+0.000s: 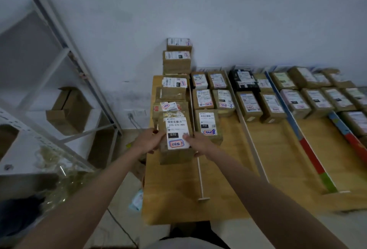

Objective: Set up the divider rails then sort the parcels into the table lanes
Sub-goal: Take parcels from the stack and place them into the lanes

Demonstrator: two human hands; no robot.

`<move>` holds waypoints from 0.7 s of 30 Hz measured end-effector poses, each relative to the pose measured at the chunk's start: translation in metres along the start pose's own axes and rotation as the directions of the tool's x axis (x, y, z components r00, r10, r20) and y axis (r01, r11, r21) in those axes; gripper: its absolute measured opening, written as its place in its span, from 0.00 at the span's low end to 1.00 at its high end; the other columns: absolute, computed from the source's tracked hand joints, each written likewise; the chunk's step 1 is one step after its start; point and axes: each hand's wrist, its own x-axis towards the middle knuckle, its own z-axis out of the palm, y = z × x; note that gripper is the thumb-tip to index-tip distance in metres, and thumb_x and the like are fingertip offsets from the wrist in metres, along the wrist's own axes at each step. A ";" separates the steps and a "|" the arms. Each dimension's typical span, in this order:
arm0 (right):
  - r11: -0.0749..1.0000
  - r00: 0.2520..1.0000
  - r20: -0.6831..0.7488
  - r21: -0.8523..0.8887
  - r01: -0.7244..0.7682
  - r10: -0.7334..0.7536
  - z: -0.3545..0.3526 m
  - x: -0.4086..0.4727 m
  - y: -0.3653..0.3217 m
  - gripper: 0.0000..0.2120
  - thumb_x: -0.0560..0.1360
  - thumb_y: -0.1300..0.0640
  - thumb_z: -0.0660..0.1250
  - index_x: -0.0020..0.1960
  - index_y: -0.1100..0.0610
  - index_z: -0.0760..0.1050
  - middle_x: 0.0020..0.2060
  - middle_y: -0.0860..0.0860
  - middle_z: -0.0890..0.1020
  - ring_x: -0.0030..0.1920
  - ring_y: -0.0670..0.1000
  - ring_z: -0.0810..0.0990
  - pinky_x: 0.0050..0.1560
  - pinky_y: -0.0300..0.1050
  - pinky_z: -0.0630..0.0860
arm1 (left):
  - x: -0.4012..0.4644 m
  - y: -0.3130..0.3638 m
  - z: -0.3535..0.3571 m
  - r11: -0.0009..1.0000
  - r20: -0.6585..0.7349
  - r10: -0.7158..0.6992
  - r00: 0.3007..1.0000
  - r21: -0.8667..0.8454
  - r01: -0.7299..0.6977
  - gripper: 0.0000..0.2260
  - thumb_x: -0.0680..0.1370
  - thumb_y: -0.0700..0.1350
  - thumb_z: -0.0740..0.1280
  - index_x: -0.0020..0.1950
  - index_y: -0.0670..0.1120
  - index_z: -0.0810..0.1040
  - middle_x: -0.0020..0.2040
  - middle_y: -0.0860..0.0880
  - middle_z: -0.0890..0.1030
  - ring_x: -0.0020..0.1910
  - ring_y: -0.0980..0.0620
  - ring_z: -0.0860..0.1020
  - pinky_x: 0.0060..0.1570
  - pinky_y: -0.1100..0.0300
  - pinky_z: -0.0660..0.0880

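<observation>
**Over the leftmost lane, a parcel held in both hands**

Above the near end of the leftmost lane of the pale wooden table (228, 169), the left hand (148, 141) and right hand (195, 142) clamp a brown cardboard parcel with a white label reading 070 (176, 139) between them, fingers closed on its opposite sides. It is held label-up, probably so the code can be read before it is set down. Behind it a line of similar brown boxes (174, 89) runs back to the white wall (198, 10), stacked higher at the far end. A thin white divider rail (200, 177) lies just to the right of the parcel, marking the lane's edge; further right a white rail (252, 145) and a rail banded blue, red and green (309, 147) separate other lanes (each already partly filled with labelled boxes). My judgement: the rails are set, and sorting is well along.
</observation>
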 end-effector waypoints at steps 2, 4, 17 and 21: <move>1.000 0.999 -0.039 0.026 0.002 -0.001 -0.018 -0.004 -0.010 0.20 0.82 0.45 0.59 0.64 0.59 0.72 0.58 0.56 0.81 0.57 0.56 0.80 0.56 0.54 0.80 | 0.008 0.018 -0.008 0.980 -0.036 0.100 0.994 0.175 -0.092 0.21 0.81 0.64 0.53 0.51 0.51 0.78 0.48 0.50 0.80 0.48 0.47 0.81 0.48 0.55 0.77; 0.997 0.995 -0.098 0.073 0.006 0.001 -0.035 -0.009 -0.017 0.18 0.82 0.47 0.59 0.63 0.59 0.74 0.54 0.54 0.82 0.52 0.54 0.81 0.50 0.50 0.80 | 0.014 0.035 -0.014 0.930 -0.053 0.209 0.976 0.318 -0.182 0.25 0.82 0.63 0.49 0.57 0.49 0.80 0.52 0.48 0.82 0.53 0.46 0.80 0.52 0.54 0.74; 0.986 0.924 -0.360 0.143 -0.084 0.131 -0.123 -0.060 0.004 0.22 0.82 0.47 0.60 0.68 0.61 0.70 0.61 0.58 0.79 0.60 0.59 0.79 0.56 0.56 0.79 | 0.006 0.119 0.028 0.524 0.042 0.554 0.831 0.758 -0.388 0.21 0.83 0.57 0.51 0.71 0.49 0.69 0.71 0.47 0.72 0.69 0.45 0.71 0.69 0.47 0.65; 0.980 0.903 -0.397 0.170 -0.101 0.162 -0.146 -0.081 0.030 0.22 0.82 0.47 0.59 0.69 0.62 0.69 0.61 0.58 0.79 0.61 0.59 0.78 0.58 0.58 0.78 | 0.002 0.140 0.057 0.472 0.113 0.575 0.810 0.763 -0.442 0.25 0.84 0.58 0.49 0.77 0.48 0.64 0.75 0.48 0.67 0.72 0.45 0.67 0.71 0.48 0.62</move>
